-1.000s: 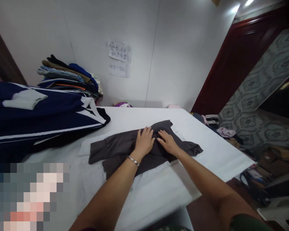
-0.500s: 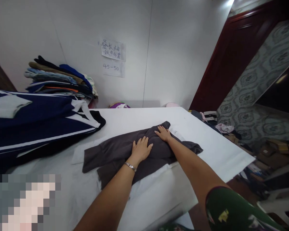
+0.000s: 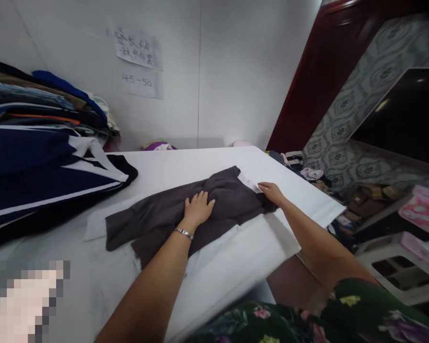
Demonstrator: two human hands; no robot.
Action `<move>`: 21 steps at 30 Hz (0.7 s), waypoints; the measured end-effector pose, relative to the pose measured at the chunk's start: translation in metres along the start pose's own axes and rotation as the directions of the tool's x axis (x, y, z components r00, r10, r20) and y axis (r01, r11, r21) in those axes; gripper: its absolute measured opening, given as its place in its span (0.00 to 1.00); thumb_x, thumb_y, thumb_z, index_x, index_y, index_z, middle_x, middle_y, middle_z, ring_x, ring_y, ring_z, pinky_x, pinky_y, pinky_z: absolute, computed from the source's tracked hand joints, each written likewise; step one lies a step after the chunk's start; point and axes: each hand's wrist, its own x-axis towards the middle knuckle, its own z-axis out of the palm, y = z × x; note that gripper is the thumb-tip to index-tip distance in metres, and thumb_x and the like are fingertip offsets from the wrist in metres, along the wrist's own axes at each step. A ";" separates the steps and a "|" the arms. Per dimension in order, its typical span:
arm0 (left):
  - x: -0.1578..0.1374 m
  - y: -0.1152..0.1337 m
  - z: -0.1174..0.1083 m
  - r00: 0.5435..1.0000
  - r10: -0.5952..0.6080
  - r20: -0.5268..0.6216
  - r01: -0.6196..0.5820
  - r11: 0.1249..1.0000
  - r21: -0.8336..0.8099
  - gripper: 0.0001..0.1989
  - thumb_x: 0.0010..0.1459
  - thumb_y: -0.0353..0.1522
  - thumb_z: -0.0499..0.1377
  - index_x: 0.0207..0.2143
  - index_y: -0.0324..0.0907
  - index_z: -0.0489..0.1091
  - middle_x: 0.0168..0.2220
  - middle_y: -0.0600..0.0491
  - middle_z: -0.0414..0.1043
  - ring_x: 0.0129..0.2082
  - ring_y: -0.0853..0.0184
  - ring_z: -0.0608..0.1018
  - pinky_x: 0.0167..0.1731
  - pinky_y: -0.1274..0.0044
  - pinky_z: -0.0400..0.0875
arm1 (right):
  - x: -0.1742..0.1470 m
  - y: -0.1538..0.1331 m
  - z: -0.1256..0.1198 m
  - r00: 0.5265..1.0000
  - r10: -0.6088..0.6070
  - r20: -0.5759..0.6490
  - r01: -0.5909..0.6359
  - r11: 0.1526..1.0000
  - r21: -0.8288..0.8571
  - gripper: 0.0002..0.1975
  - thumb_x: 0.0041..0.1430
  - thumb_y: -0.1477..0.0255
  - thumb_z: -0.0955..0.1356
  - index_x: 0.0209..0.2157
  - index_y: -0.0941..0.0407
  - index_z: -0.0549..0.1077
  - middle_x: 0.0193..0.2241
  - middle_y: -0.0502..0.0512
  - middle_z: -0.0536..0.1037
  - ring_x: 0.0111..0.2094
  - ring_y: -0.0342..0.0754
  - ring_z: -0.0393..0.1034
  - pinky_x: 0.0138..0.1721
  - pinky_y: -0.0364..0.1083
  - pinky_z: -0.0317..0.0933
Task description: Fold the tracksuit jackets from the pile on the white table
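A dark grey garment (image 3: 229,195) lies spread on the white table, with two long cloth ends pointing left. My left hand (image 3: 198,209) rests flat on its middle, fingers apart, with a bracelet at the wrist. At the garment's right end, my right hand (image 3: 271,193) has its fingers together over the edge, beside a strip of white cloth (image 3: 248,182). The thumb and whatever lies beneath that palm are hidden. More white cloth (image 3: 96,225) shows under the garment at the left.
Left of the garment lie navy clothes with white stripes (image 3: 50,190), before a tall stack of folded clothes (image 3: 46,102). Paper notes (image 3: 139,50) hang on the wall. Right of the white table (image 3: 196,164) are boxes (image 3: 364,195) and a plastic stool (image 3: 400,267).
My right hand has moved from the garment's upper part to its right edge, where the cloth now reaches less far out. My left hand stays on the middle. The view has turned right.
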 end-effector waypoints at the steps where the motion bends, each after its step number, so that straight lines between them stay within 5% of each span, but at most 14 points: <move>1: 0.000 0.000 0.000 1.000 0.000 -0.003 0.000 1.000 0.002 0.32 0.65 0.45 0.38 0.66 0.40 0.53 0.68 0.47 0.50 0.67 0.56 0.54 0.64 0.54 0.47 | -0.009 0.011 -0.011 0.999 0.027 -0.039 -0.027 1.000 0.004 0.18 0.56 0.63 0.65 0.42 0.56 0.80 0.46 0.57 0.80 0.52 0.56 0.71 0.58 0.53 0.58; 4: 0.001 0.001 0.001 1.000 0.005 -0.017 -0.005 1.000 0.015 0.32 0.65 0.44 0.38 0.65 0.40 0.53 0.68 0.46 0.51 0.67 0.56 0.55 0.63 0.54 0.48 | -0.036 0.038 -0.035 0.989 0.097 -0.113 -0.094 0.995 0.027 0.19 0.55 0.61 0.66 0.41 0.57 0.80 0.44 0.59 0.80 0.49 0.56 0.72 0.54 0.54 0.62; 7: 0.002 0.000 0.002 1.000 0.017 -0.026 -0.016 1.000 0.021 0.31 0.65 0.44 0.38 0.65 0.41 0.54 0.68 0.45 0.51 0.67 0.55 0.56 0.63 0.53 0.49 | -0.056 0.054 -0.041 0.980 0.182 -0.087 -0.162 0.967 0.197 0.23 0.51 0.60 0.69 0.47 0.57 0.77 0.42 0.58 0.80 0.40 0.52 0.74 0.39 0.49 0.70; 11: 0.004 -0.001 0.003 0.999 0.025 -0.041 -0.024 0.999 0.029 0.31 0.64 0.44 0.38 0.65 0.42 0.55 0.68 0.46 0.52 0.66 0.55 0.56 0.62 0.53 0.50 | -0.064 0.062 -0.032 0.982 0.184 -0.030 -0.163 0.928 0.335 0.26 0.44 0.64 0.72 0.47 0.57 0.75 0.33 0.53 0.79 0.25 0.44 0.68 0.24 0.44 0.64; 14: 0.004 -0.002 0.003 0.999 0.024 -0.034 -0.024 0.999 0.024 0.31 0.64 0.45 0.38 0.65 0.41 0.54 0.68 0.46 0.51 0.67 0.56 0.56 0.63 0.53 0.50 | -0.059 0.060 -0.023 0.981 0.145 -0.131 -0.114 0.970 0.216 0.16 0.46 0.65 0.69 0.37 0.57 0.76 0.26 0.51 0.76 0.24 0.45 0.66 0.26 0.46 0.63; 18: 0.004 -0.002 0.002 1.000 0.021 -0.021 -0.021 1.000 0.008 0.32 0.65 0.45 0.38 0.66 0.40 0.53 0.68 0.46 0.50 0.67 0.57 0.55 0.63 0.54 0.48 | -0.052 0.052 -0.012 0.966 0.068 -0.250 -0.069 0.998 0.007 0.11 0.49 0.69 0.65 0.34 0.55 0.75 0.35 0.55 0.77 0.38 0.51 0.68 0.40 0.48 0.63; 21: 0.003 -0.002 0.002 1.000 0.020 -0.022 -0.020 1.000 0.008 0.32 0.65 0.45 0.38 0.66 0.39 0.52 0.68 0.46 0.50 0.67 0.57 0.55 0.63 0.55 0.48 | -0.053 0.050 -0.007 0.972 0.049 -0.229 -0.084 0.985 -0.148 0.10 0.47 0.71 0.64 0.32 0.55 0.74 0.34 0.55 0.77 0.37 0.51 0.68 0.41 0.48 0.62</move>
